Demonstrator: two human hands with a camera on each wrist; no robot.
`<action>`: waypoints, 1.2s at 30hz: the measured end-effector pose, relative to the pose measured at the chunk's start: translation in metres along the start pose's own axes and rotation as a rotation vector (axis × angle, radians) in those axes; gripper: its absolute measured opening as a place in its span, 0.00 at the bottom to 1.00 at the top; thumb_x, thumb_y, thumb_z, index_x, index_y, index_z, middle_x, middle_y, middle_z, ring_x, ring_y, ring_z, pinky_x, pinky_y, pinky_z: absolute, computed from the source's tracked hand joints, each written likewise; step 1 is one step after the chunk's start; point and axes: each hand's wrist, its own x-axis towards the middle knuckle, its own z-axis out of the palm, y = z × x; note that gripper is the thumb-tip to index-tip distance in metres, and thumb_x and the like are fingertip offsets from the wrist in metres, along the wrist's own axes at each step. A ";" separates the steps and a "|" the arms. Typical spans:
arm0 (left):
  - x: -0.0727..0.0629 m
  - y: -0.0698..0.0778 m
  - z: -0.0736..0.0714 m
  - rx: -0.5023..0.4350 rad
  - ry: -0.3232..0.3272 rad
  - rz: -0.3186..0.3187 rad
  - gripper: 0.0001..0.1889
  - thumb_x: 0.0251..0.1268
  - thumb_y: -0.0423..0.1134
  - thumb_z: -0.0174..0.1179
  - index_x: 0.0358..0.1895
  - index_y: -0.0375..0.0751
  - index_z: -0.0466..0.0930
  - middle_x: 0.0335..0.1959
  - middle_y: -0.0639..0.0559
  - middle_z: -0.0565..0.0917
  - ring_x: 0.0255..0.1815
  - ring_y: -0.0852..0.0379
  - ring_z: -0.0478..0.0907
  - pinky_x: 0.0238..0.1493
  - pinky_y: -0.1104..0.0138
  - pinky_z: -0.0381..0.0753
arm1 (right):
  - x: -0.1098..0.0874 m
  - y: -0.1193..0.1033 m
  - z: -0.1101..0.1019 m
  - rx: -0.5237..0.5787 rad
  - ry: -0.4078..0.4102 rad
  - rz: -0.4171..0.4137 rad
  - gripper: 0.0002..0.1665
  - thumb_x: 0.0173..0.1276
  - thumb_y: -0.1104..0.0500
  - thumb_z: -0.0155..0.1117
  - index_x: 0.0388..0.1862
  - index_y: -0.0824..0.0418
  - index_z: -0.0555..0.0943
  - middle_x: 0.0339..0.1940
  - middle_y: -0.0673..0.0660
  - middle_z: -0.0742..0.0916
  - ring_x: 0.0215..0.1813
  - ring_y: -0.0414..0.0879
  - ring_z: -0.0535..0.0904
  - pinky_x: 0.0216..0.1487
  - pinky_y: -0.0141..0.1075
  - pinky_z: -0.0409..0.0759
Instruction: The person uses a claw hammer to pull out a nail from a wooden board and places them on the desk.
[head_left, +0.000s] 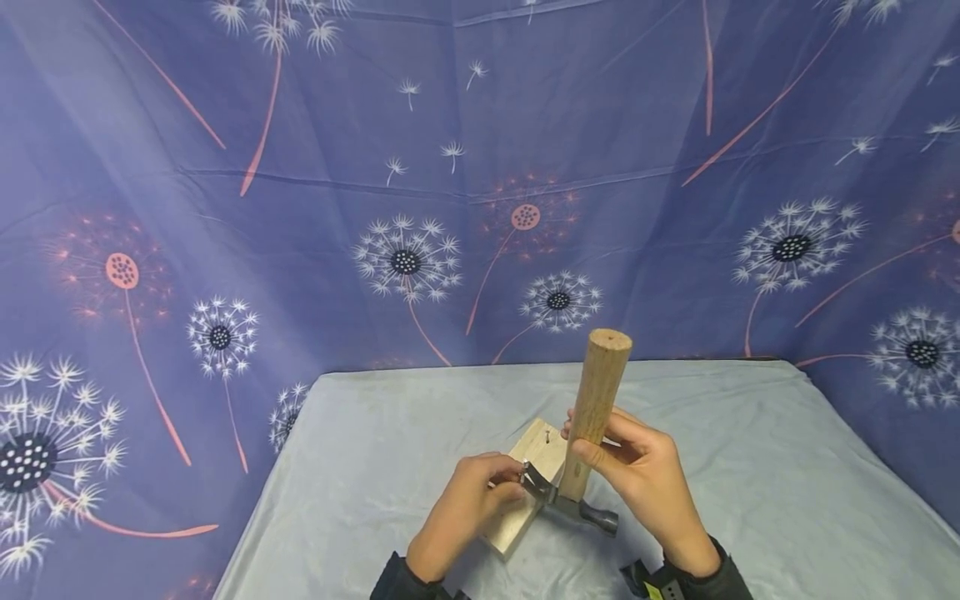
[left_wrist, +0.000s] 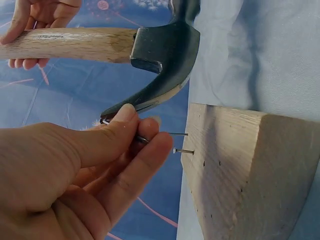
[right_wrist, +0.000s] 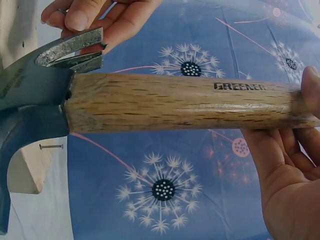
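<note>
Hammer (head_left: pixel 597 392): stands handle-up, claw (left_wrist: pixel 150 95) over the wooden block (head_left: pixel 512 527); whether its head touches the pale cloth (head_left: pixel 375 467) below cannot be told.
Right hand (head_left: pixel 651 471): grips the wooden handle between thumb and fingers.
Left hand (head_left: pixel 467 502): fingers drawn in narrow at the claw's tip, pinching a small metal piece (left_wrist: pixel 142 140).
Wooden block: lies on the cloth, bearing a headed nail (left_wrist: pixel 185 151) and small dark holes (left_wrist: pixel 204 164).
Hard to make out: the metal piece, mostly covered by fingers, and a thin shaft (left_wrist: pixel 178 133) partly behind them.
Cut off: both sleeves, at the head view's lower edge.
</note>
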 end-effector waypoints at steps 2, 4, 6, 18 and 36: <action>-0.001 -0.001 0.000 0.003 0.015 -0.009 0.12 0.62 0.31 0.74 0.49 0.36 0.91 0.39 0.52 0.90 0.39 0.66 0.85 0.45 0.69 0.85 | 0.000 0.001 0.000 0.008 -0.001 0.000 0.25 0.70 0.76 0.70 0.66 0.69 0.83 0.61 0.69 0.86 0.56 0.57 0.88 0.54 0.44 0.87; -0.001 -0.001 0.000 0.004 0.028 -0.023 0.13 0.63 0.30 0.74 0.50 0.35 0.91 0.38 0.53 0.90 0.39 0.66 0.85 0.45 0.68 0.86 | -0.001 0.002 0.001 0.013 0.000 0.001 0.24 0.70 0.76 0.70 0.65 0.71 0.83 0.60 0.68 0.87 0.56 0.58 0.88 0.54 0.43 0.87; -0.001 -0.001 0.000 -0.001 0.031 -0.047 0.14 0.64 0.30 0.74 0.52 0.35 0.90 0.38 0.54 0.90 0.39 0.66 0.85 0.44 0.68 0.86 | -0.001 0.002 0.001 0.012 0.005 0.005 0.24 0.70 0.76 0.70 0.65 0.71 0.83 0.60 0.66 0.87 0.56 0.57 0.88 0.54 0.43 0.87; 0.000 -0.004 -0.007 0.073 0.078 -0.036 0.14 0.66 0.26 0.72 0.54 0.33 0.89 0.38 0.51 0.90 0.39 0.62 0.86 0.42 0.65 0.86 | -0.001 0.004 0.001 -0.041 0.087 0.040 0.22 0.69 0.74 0.73 0.62 0.68 0.86 0.55 0.63 0.90 0.55 0.51 0.89 0.52 0.40 0.87; -0.021 -0.026 -0.043 0.346 0.225 -0.420 0.11 0.62 0.24 0.73 0.47 0.25 0.88 0.31 0.46 0.86 0.28 0.56 0.81 0.31 0.62 0.83 | -0.003 0.009 -0.010 -0.081 0.109 0.073 0.24 0.74 0.72 0.69 0.67 0.61 0.84 0.54 0.62 0.90 0.55 0.50 0.89 0.55 0.36 0.85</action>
